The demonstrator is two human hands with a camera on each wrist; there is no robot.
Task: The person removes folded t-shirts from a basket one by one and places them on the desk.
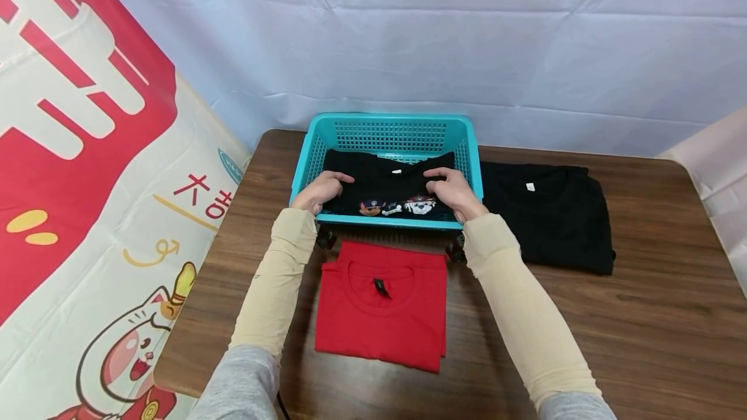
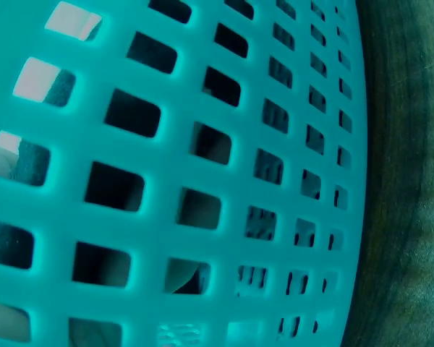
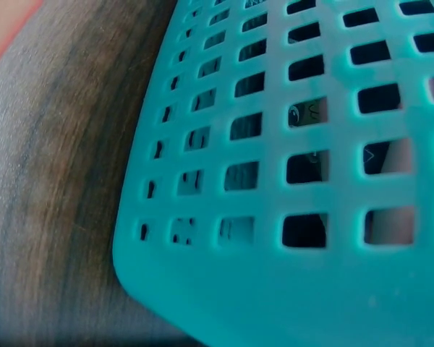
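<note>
A folded black T-shirt point(image 1: 385, 180) with cartoon dog faces on its front lies within a turquoise plastic basket point(image 1: 388, 118). My left hand point(image 1: 323, 190) reaches over the front rim and holds the shirt by its left side, its index finger lying inward on top of the cloth. On the opposite side my right hand point(image 1: 452, 190) grips the shirt in much the same way. Both wrist views are filled by the perforated basket wall point(image 2: 195, 170). Through its holes in the right wrist view, black cloth and a bit of printed eye show. The fingertips under the cloth are hidden.
Directly in front of the basket lies a folded red T-shirt point(image 1: 382, 316). Another folded black T-shirt point(image 1: 548, 216) lies right of the basket. All rest on a brown wooden table point(image 1: 659, 316). White cloth point(image 1: 496, 50) hangs behind, with a printed banner point(image 1: 117, 180) at left.
</note>
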